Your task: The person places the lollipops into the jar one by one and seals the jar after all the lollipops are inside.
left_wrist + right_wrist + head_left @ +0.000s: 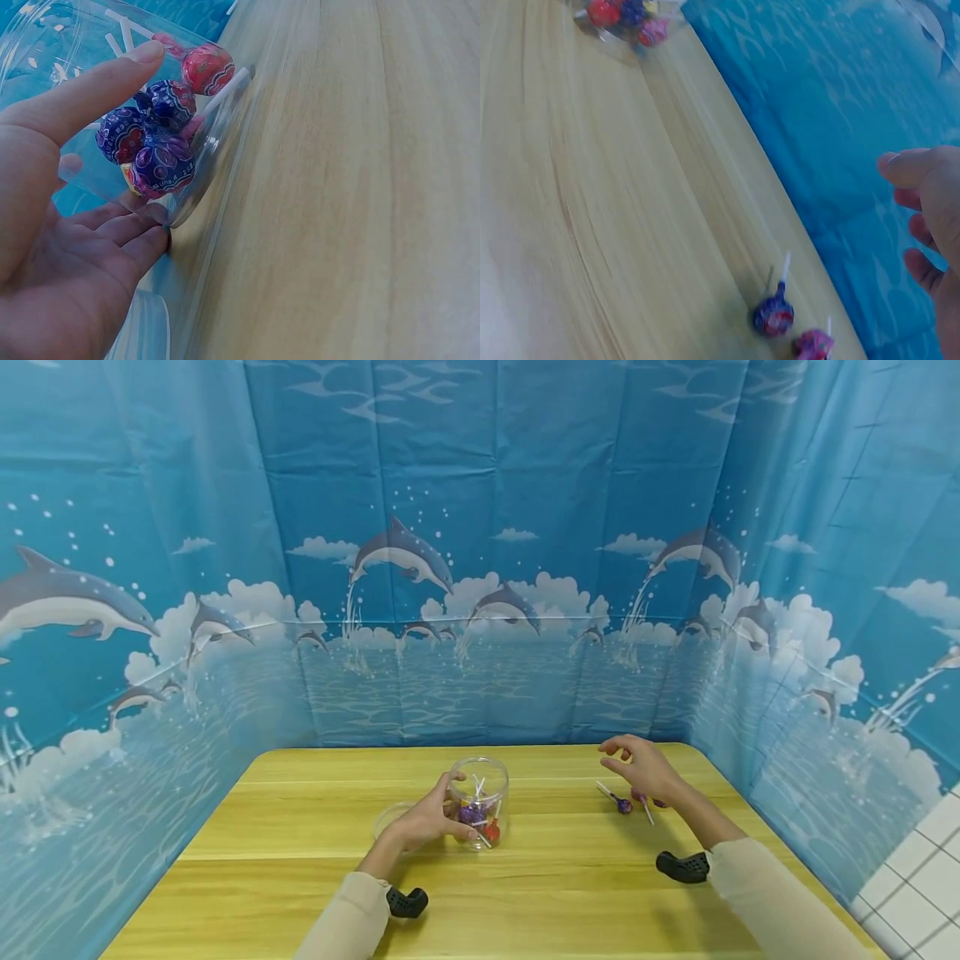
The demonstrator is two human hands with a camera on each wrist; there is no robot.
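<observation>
A clear plastic jar [506, 793] stands on the table with several wrapped lollipops inside, a red lollipop [492, 831] and purple lollipops [161, 165] among them. My left hand [426, 820] holds the jar from its left side, thumb and fingers spread around the wall. Over the right part of the table my right hand [647, 770] hovers, fingers loosely bent and holding nothing. Below it lie a purple-blue lollipop [774, 315] and a pink lollipop [814, 343]; in the head view my right hand partly covers this group.
A clear round lid [384, 823] lies left of the jar, partly behind my left hand. The wooden table [555, 902] ends at a blue dolphin-print curtain [495, 693] at the back and sides. Black curved wrist pieces [682, 867] sit at both sleeves.
</observation>
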